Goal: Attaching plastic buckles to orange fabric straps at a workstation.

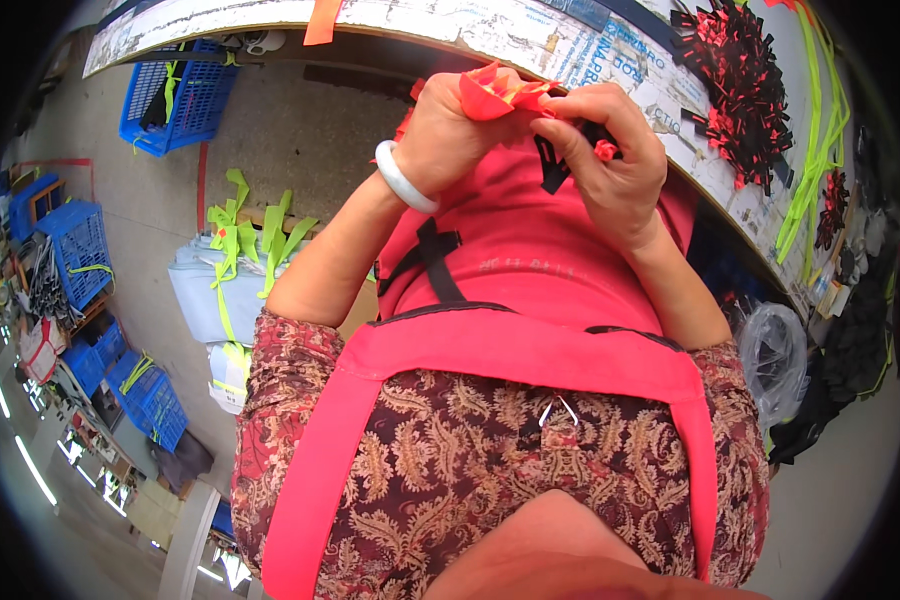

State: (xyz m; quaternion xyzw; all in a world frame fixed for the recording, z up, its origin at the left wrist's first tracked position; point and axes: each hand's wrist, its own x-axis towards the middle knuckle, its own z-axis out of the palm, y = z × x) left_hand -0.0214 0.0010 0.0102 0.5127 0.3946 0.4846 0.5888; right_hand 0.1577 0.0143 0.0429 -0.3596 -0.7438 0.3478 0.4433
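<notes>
Both my hands are raised above my lap, by the near edge of the worktable [470, 25]. A bunched orange-red fabric piece [488, 95] sticks up from the closed fingers of my left hand [450, 135], which has a pale bangle [402, 178] at its wrist. Close beside it, my right hand [620, 160] pinches the right end of that piece between thumb and forefinger. Below the right thumb hangs a black strip [552, 165], and a small red bit [605, 150] shows against the right palm. The curled fingers hide much of the fabric.
On the table's right lies a heap of short black and red strips [740, 95], beside long yellow-green strips [815, 160]. An orange strip [322, 22] hangs over the table edge. At left stand a blue crate [175, 105] and pale bundles with yellow-green ties [205, 285]. Clear plastic [773, 350] is at right.
</notes>
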